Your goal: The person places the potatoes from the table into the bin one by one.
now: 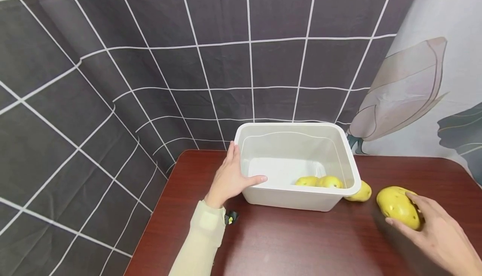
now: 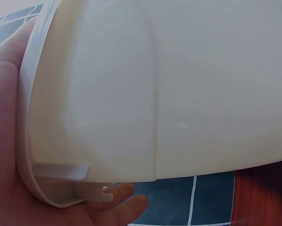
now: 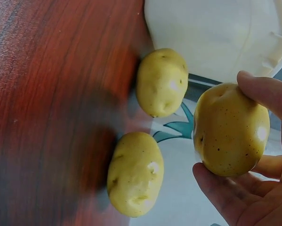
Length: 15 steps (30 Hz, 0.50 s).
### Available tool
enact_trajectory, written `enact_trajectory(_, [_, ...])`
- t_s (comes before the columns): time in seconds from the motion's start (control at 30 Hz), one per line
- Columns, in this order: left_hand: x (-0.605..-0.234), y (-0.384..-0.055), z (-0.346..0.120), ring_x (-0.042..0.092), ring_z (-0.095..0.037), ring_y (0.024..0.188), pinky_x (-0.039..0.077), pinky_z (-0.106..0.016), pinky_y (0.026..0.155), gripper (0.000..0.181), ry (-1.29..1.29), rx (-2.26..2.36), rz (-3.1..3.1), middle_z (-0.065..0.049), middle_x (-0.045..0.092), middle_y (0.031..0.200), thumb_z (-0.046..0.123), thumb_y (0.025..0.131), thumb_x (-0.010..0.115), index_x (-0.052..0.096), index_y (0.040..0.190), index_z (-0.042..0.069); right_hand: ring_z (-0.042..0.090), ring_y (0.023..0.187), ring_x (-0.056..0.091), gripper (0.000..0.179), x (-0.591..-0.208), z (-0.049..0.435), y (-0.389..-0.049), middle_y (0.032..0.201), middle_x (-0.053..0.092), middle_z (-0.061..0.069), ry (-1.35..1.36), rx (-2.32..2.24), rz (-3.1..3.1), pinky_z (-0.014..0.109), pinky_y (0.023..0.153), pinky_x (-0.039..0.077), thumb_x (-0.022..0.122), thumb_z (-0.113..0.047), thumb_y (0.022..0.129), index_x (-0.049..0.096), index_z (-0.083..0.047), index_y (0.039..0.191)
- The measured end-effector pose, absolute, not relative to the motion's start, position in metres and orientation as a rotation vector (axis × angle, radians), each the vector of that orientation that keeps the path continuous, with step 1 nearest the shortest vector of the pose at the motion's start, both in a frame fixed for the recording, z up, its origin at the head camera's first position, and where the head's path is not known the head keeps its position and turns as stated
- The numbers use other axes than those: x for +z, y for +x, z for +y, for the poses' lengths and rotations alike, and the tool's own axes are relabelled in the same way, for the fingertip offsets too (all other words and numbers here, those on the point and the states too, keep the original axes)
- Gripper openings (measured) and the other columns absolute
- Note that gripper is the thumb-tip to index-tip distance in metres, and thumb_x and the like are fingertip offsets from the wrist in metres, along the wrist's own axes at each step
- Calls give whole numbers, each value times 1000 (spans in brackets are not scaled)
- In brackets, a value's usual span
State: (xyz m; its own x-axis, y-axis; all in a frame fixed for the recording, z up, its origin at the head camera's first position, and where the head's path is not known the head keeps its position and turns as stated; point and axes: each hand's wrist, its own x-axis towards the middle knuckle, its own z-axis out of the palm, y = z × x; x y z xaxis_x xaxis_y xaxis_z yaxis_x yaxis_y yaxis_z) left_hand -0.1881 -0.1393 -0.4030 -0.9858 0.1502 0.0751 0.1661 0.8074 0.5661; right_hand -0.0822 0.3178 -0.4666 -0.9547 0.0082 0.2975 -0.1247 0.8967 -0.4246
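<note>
A white plastic bin (image 1: 293, 198) stands on the table, and two yellow potatoes (image 1: 329, 181) lie inside at its front right. My left hand (image 1: 229, 177) holds the bin's front left corner, thumb over the front rim and fingers along the left side. In the left wrist view the bin's wall (image 2: 178, 94) fills most of the picture. To the right of the bin, my right hand (image 1: 438, 225) grips a potato (image 3: 231, 129) between thumb and fingers, above the table. Two more potatoes lie on the table in the right wrist view, one (image 3: 163, 82) beside the bin and another (image 3: 135, 174) farther from it.
The table (image 1: 301, 242) has a dark red wood-grain top. Behind it hangs a dark grey cloth (image 1: 275, 64) with a white grid, joined at the right by a pale cloth (image 1: 406, 133) with a leaf and flower print. A black band (image 1: 231, 217) shows at my left wrist.
</note>
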Motion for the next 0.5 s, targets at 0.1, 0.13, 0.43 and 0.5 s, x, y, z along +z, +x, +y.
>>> enact_trajectory(0.1, [-403,-188,-139,16,-31,152,31,-54,114,134,-254,-925,-2964,-6,-4,169,78,69,73,12,159,0,43,100,47,86,-463,318,-83,120,51,30,112,664,-2736,55,79,35,87,-37,77,47,8,139])
enact_trajectory(0.13, [-403,-188,-139,16,-31,152,31,-55,114,134,-251,-924,-2965,-6,-3,169,78,69,73,12,159,0,42,99,48,85,-461,318,-83,120,52,29,119,664,-2726,51,79,35,87,-36,77,48,8,138])
enact_trajectory(0.43, [-402,-188,-139,17,-30,152,31,-54,114,134,-249,-932,-2967,-5,-3,169,77,69,74,12,159,0,47,107,47,83,-456,314,-82,123,50,33,132,682,-2704,60,87,30,87,-33,78,48,12,135])
enact_trajectory(0.5, [-402,-187,-139,17,-30,152,31,-54,114,134,-245,-933,-2966,-5,-4,169,77,69,74,12,159,0,48,107,47,83,-455,313,-82,124,50,33,129,678,-2707,60,87,31,87,-33,77,48,13,135])
